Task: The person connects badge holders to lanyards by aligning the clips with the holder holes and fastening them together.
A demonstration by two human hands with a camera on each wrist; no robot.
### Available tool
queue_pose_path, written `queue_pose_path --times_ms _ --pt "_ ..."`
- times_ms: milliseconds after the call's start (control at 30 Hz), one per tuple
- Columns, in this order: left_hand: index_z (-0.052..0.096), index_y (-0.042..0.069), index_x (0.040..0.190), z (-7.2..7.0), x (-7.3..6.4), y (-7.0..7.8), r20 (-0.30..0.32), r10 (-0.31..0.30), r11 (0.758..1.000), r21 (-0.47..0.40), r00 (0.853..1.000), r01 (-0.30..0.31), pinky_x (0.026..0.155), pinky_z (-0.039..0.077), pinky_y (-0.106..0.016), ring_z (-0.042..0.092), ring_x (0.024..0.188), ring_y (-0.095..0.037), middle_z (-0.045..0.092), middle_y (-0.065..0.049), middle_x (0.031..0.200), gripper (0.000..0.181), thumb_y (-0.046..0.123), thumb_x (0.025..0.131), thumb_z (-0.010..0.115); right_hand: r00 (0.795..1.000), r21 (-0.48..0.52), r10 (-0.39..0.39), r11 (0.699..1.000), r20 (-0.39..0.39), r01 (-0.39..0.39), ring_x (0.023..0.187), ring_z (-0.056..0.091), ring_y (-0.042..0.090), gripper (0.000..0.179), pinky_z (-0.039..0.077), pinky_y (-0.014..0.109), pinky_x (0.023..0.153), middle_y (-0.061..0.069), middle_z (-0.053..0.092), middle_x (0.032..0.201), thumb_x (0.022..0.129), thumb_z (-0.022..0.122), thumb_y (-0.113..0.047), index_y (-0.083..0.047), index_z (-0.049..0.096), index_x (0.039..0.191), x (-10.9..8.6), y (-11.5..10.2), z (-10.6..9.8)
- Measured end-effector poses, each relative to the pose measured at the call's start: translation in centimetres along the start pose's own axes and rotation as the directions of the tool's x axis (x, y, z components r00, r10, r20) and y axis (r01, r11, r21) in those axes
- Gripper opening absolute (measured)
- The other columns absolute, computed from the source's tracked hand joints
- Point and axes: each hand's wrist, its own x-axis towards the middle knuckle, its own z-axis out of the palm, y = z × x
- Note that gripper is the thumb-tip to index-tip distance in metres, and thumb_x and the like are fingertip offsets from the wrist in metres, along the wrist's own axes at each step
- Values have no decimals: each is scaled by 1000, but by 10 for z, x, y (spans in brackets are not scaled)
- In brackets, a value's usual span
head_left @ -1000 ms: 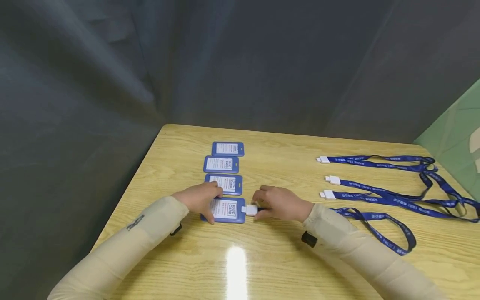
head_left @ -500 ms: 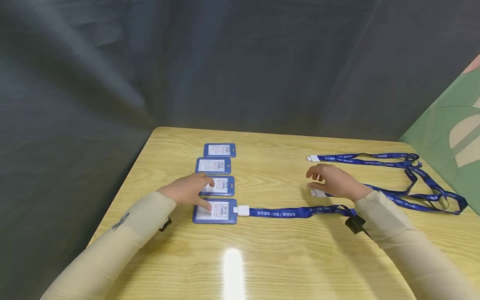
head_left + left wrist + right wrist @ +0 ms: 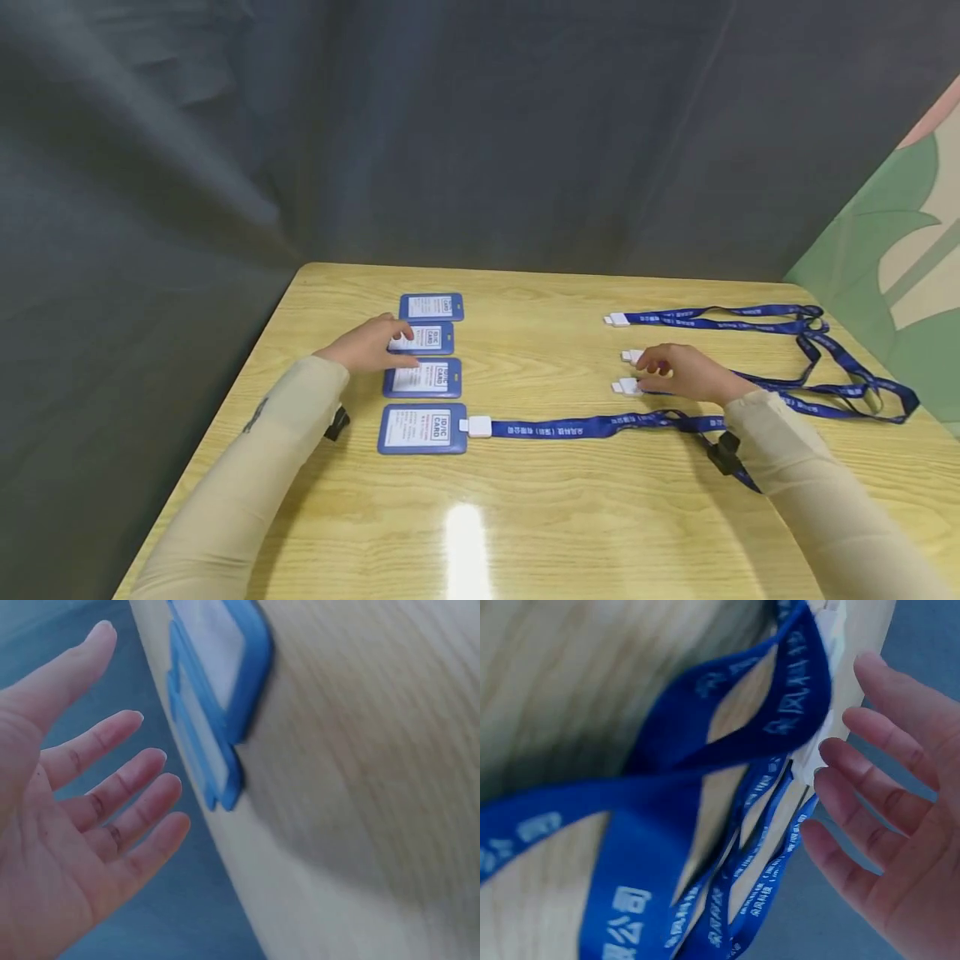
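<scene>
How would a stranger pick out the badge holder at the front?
On the wooden table, find the column of four blue badge holders toward the left. Yours is the front badge holder, lowest in the head view. It alone has a white clip and blue lanyard at its right edge.

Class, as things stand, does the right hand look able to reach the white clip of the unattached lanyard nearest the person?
Likely yes: the right hand is close to that white clip, its fingers are open, and nothing appears to cover the clip's tip.

We see a wood-grained surface (image 3: pixel 585 517), dark cloth (image 3: pixel 510 142) far and left, a green-patterned panel (image 3: pixel 900 196) right.
</scene>
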Motion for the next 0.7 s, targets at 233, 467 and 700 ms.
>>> queue_pose_path --times_ms 233,467,700 --pt "56 0 117 7 4 -12 10 49 999 -12 999 -49 94 45 -44 54 106 -31 56 -20 115 53 33 79 72 999 48 -1 999 34 -1 90 59 22 32 52 42 79 9 64 100 82 71 -24 -5 65 107 4 -2 11" --pt "56 4 120 13 9 -18 33 18 1000 -22 999 -17 97 44 -44 52 109 -30 54 -18 119 58 35 75 76 999 29 -22 999 38 21 90 60 22 29 52 42 78 11 65 100 81 71 -17 -3 65 106 6 -7 14" --pt "55 4 122 13 8 -17 43 0 999 -33 999 1 100 43 -45 51 112 -30 53 -18 122 63 35 73 79 999 13 -10 1000 31 10 82 55 17 29 49 34 71 7 63 92 82 71 -17 -2 65 106 6 -5 12"
